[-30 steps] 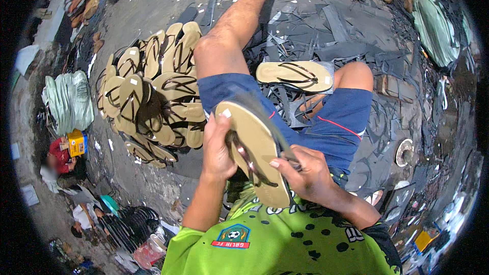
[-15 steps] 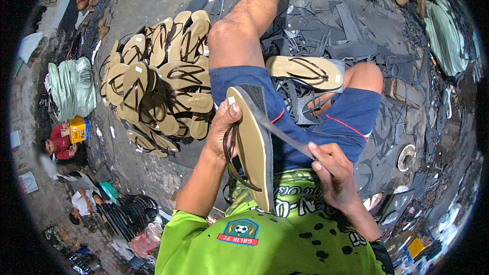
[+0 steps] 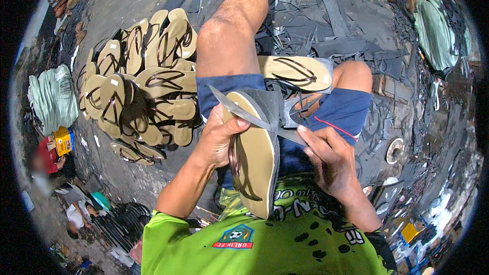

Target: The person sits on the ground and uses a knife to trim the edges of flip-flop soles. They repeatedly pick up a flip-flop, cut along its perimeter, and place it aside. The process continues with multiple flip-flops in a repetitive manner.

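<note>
In my left hand (image 3: 216,140) is a tan flip-flop (image 3: 253,158) with a brown strap, tilted lengthwise in front of my shirt. My thumb presses on its footbed near the far end. Dark grey rubber (image 3: 267,106) juts out along the sole's far right side. My right hand (image 3: 331,163) grips a knife; its long, thin blade (image 3: 237,111) crosses over the flip-flop's far end, close to my left thumb. The knife's handle is hidden within my fingers. Another tan flip-flop (image 3: 290,70) rests between my legs, with grey rubber sticking out around its right end.
A heap of tan flip-flops (image 3: 165,79) lies left of my leg. Dark rubber scraps (image 3: 351,48) cover the floor to the right, near a block (image 3: 392,89) and a round metal piece (image 3: 395,151). Pale green sacks (image 3: 53,97) stand far left, near a person with a yellow box (image 3: 63,141).
The knife blade has swung left, from beside the flip-flop's right edge to across its far end. My left hand still holds the flip-flop. The whole view has shifted slightly.
</note>
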The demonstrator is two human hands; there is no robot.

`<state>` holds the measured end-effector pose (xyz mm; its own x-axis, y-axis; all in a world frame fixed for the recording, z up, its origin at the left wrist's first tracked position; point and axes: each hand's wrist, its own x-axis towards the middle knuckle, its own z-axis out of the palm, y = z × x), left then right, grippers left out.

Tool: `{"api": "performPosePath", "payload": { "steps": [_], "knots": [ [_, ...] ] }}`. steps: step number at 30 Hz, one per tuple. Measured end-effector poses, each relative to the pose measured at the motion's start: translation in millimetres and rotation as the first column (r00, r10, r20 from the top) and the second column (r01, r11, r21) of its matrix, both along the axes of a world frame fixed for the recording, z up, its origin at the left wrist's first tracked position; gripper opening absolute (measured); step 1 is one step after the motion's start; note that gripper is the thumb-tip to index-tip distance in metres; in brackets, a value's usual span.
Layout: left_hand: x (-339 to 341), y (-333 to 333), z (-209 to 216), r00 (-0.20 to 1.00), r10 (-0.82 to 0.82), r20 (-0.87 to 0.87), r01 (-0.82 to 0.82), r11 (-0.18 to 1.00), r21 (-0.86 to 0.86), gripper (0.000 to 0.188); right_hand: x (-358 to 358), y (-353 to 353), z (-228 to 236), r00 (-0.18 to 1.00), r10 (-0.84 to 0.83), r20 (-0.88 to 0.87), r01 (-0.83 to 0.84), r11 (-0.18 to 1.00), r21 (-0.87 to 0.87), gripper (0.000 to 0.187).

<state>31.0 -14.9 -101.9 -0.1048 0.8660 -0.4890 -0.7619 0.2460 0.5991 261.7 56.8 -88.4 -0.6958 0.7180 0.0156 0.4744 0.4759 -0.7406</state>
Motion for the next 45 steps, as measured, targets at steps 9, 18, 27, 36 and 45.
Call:
{"api": "performPosePath", "payload": {
  "steps": [9, 18, 27, 36, 45],
  "knots": [
    [-5, 13, -3, 0.989, -0.138, -0.056, 0.136, 0.99, -0.04, 0.036, -40, 49, 17, 0.985, 0.17, 0.018, -0.167, 0.979, -0.114, 0.033],
    [-5, 20, -2, 0.968, -0.192, -0.162, 0.179, 0.98, -0.09, 0.035, -53, 77, 18, 0.94, 0.341, -0.003, -0.338, 0.931, -0.136, 0.024],
    [10, 29, 11, 0.906, -0.376, -0.194, 0.371, 0.926, -0.065, 0.033, -53, 96, 10, 0.901, 0.428, -0.069, -0.433, 0.888, -0.151, 0.028],
    [-24, 20, 32, 0.948, -0.088, -0.306, 0.12, 0.989, 0.087, 0.04, -20, 73, 12, 0.776, -0.533, -0.337, -0.04, 0.492, -0.87, 0.05],
    [-35, -24, 31, 0.729, 0.537, -0.424, -0.507, 0.84, 0.193, 0.035, 17, 0, -5, 0.739, -0.571, -0.357, 0.006, 0.536, -0.844, 0.049]
  ]
}}
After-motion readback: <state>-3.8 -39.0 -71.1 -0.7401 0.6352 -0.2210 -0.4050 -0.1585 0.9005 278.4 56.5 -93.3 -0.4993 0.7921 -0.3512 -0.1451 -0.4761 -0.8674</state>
